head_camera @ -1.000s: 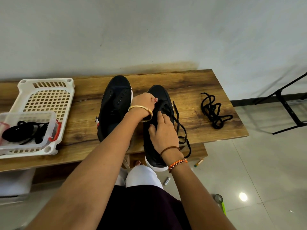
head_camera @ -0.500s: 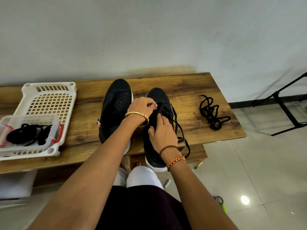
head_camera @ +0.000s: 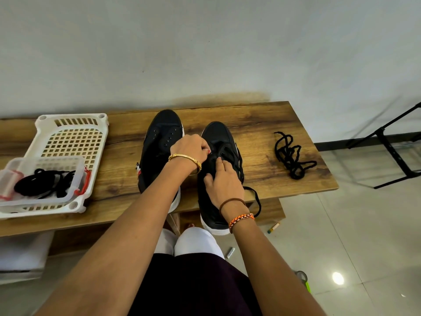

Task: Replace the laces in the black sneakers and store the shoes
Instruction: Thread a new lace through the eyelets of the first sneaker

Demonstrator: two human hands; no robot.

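Two black sneakers with white soles stand side by side on the wooden bench [head_camera: 262, 115], toes pointing at the wall. The left sneaker [head_camera: 163, 133] has bare eyelets. A black lace [head_camera: 255, 197] hangs off the right side of the right sneaker [head_camera: 216, 133]. My left hand [head_camera: 191, 149] has its fingers curled at the right shoe's eyelet rows, pinching the lace there. My right hand [head_camera: 224, 181] rests on the shoe's tongue with a fingertip pressed at the eyelets. A loose black lace [head_camera: 290, 156] lies bunched on the bench to the right.
A white slotted basket [head_camera: 75, 135] sits at the bench's left end, holding a clear tub [head_camera: 75, 169] with more black laces [head_camera: 41, 185]. A black metal stand [head_camera: 394, 149] is on the tiled floor at right. Small items lie on the floor by my knees.
My hands have stayed on the right sneaker, fingers shifting slightly at the eyelets. The view has tilted a little, so the bench sits lower in the frame.
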